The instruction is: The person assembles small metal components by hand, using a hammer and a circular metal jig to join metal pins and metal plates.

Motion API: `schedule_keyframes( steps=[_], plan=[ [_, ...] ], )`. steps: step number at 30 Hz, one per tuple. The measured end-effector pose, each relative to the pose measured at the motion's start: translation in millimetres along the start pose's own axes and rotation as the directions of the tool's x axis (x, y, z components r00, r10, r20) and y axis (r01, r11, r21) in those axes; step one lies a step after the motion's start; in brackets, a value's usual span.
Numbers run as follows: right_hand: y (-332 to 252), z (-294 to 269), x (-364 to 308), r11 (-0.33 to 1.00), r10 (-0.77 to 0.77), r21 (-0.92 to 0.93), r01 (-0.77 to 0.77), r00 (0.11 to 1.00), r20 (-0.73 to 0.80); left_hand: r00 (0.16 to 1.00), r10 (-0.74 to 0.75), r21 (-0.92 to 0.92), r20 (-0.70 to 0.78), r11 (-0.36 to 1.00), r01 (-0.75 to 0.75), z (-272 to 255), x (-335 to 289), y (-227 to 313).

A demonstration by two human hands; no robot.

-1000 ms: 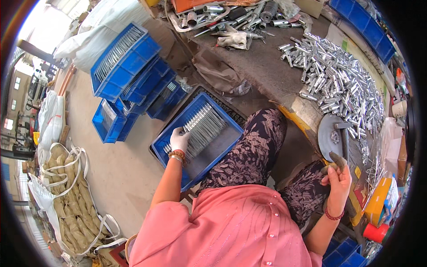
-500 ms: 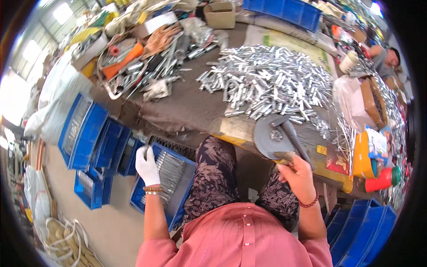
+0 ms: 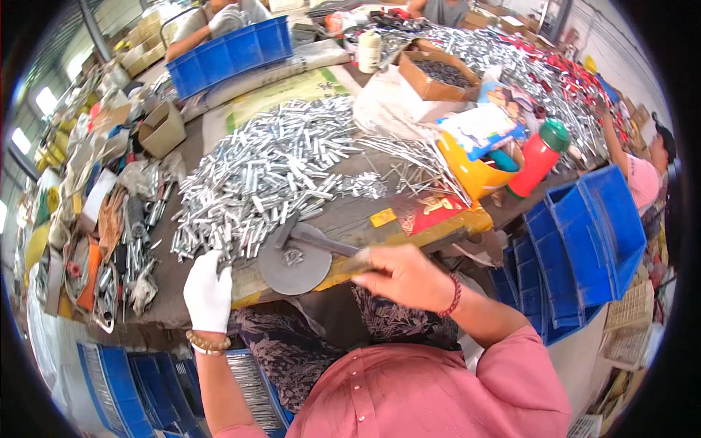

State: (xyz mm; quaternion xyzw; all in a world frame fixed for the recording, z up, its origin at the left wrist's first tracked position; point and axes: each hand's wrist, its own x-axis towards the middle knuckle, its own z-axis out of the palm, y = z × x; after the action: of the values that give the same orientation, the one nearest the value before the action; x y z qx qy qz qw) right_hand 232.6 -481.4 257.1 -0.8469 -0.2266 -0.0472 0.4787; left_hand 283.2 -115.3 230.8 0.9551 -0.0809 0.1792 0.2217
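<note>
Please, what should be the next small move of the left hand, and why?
Probably pinch one piece from the pile of metal tubes: the gloved left hand is at its near edge, and the right hand is at the handle of the hammer.

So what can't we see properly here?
- Head view: blur hides whether the right hand grips the hammer.
- Head view: the gloved left hand covers anything pinched beneath it.
- Head view: the bottom edge cuts off some blue boxes.
- Head view: bits on the round plate are too small to name.
</note>
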Motion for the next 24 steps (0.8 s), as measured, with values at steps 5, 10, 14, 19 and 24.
schedule_keyframes(
  steps=[5, 10, 14, 19, 24],
  plan=[
    [68, -59, 21, 0.861, -0.093, -0.487, -0.147, 0.896, -0.435, 0.952, -0.303, -0.496, 0.046, 0.820, 0.285, -2, -6, 5],
    [102, -67, 65, 0.743, 0.075, -0.595, -0.307, 0.921, -0.382, 0.909, -0.303, -0.903, 0.285, 0.232, 0.361, -8, -15, 59],
    [134, -72, 74, 0.710, 0.076, -0.644, -0.285, 0.940, -0.333, 0.873, -0.307, -0.754, 0.379, 0.445, 0.484, -1, -21, 88],
    [108, -80, 60, 0.797, 0.065, -0.549, -0.251, 0.940, -0.336, 0.990, -0.105, -0.490, 0.098, 0.861, 0.140, 20, -38, 86],
    [23, -22, 50, 0.910, -0.219, -0.371, 0.187, 0.975, -0.046, 1.000, 0.003, -0.443, -0.003, 0.896, -0.004, 21, -39, 81]
  ],
)
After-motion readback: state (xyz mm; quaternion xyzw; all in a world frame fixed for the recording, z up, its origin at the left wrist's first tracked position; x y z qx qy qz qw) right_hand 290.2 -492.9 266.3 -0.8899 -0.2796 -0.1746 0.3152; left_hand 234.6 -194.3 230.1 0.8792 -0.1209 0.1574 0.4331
